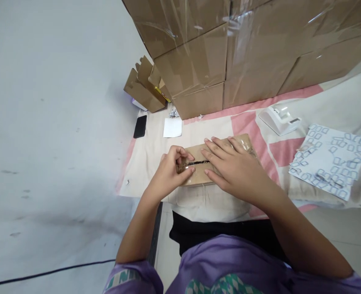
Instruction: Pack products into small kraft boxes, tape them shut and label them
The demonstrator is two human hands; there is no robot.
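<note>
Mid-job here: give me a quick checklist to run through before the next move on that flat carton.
1. The flat carton lies level on the cloth: ok.
2. The right hand rests open and flat on the carton: ok.
3. The left hand pinches the carton at the left end of the seam: ok.
4. Seam closed: not ok, a dark gap shows between the hands.
5. Tape over the seam: cannot tell.
6. The sticker sheet lies apart from both hands: ok.

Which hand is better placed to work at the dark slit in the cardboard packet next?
Left, probably: the left hand pinches at the end of the dark slit in the cardboard packet, while the right hand lies flat across it, pressing it down.
</note>
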